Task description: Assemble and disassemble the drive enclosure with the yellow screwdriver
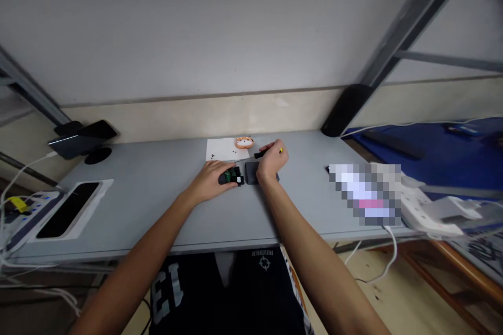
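My left hand (210, 180) grips a small black device (234, 175) with a green circuit board showing, resting on the grey desk. In my right hand (274, 161) is a screwdriver (260, 155) with a black handle and a yellow end. Its thin shaft points left, toward the device; whether the tip touches it I cannot tell. Under my right wrist lies a dark grey box-like part (251, 173), partly hidden. Just beyond my hands, a white sheet of paper (220, 148) carries several tiny dark pieces that look like screws.
An orange and white animal-face case (244, 142) sits on the paper's right edge. On the left are a phone (68, 210), a stand holding another phone (82, 138) and a power strip (35, 220). Rightward stand a black cylinder (346, 110), a blurred-out screen (361, 193) and white chargers (451, 209).
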Available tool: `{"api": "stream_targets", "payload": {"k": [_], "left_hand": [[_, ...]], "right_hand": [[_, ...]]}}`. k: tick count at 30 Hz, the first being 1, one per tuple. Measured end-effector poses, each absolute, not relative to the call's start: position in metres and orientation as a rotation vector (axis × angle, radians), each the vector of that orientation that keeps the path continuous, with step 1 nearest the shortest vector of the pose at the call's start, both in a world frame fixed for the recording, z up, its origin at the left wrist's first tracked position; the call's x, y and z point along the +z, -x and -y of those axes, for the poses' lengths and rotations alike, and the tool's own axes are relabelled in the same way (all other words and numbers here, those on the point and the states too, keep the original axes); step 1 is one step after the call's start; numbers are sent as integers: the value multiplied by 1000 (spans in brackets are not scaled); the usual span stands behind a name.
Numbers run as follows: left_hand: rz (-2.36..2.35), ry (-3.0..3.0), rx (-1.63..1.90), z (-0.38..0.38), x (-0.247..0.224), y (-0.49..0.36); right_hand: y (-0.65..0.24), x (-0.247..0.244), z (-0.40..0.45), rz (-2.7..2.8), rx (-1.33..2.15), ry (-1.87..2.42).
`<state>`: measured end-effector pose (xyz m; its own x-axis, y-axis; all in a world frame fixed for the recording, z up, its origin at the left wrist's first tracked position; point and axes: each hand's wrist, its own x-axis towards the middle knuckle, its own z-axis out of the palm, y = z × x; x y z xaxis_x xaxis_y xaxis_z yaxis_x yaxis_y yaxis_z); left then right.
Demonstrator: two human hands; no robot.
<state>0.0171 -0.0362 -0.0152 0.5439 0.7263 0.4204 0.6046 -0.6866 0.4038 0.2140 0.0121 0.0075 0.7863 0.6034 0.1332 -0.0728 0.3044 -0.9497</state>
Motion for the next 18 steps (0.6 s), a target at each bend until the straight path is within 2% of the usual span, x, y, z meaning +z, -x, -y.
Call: {"api": "stream_targets", "payload": {"k": [11,14,18], "left_hand": [[-993,-2656,1077,52,-5,-21],[-875,-2822,1030,70,0,-29],[-692,-2952,780,90,-4,-35]], "right_hand": [[-231,17,-13,424,474,1160],[-237,24,-10,451,425,1156],[-235,26,-9,515,410,1162]]}}
